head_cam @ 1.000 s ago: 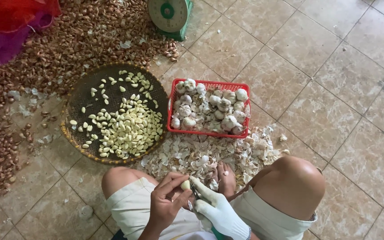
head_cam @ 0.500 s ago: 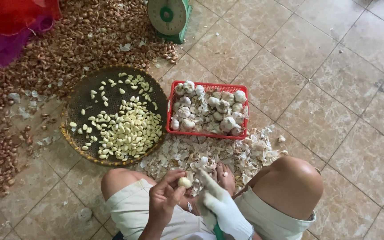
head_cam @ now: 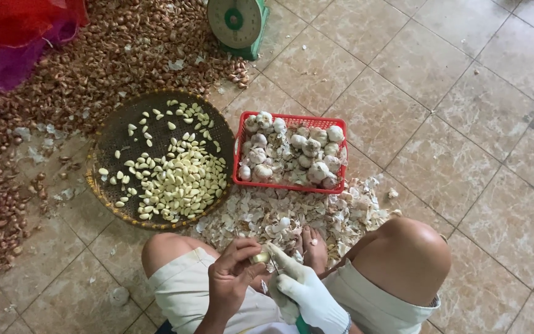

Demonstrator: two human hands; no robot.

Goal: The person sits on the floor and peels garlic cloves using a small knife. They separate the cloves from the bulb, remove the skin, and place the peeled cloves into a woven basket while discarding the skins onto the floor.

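Observation:
My bare left hand [head_cam: 233,275] pinches a pale garlic clove [head_cam: 259,256] between thumb and fingers, low in the view between my knees. My right hand [head_cam: 301,287], in a white glove, holds a small knife with a green handle, its blade [head_cam: 274,265] touching the clove. In front of me lies a heap of papery garlic skins [head_cam: 292,213]. Beyond it a red plastic basket [head_cam: 292,119] holds several whole garlic bulbs, and a round woven tray [head_cam: 109,142] to its left carries many peeled cloves [head_cam: 180,176].
A wide spread of brown shallots [head_cam: 94,55] covers the tiled floor at the left and back. A green weighing scale [head_cam: 236,21] stands at the top. Red and purple mesh sacks [head_cam: 13,31] sit in the top left corner. Beige tiles [head_cam: 465,124] fill the right.
Both hands stay together on the clove with small shifts; my left fingers have turned it slightly against the blade. The camera view has tilted a little.

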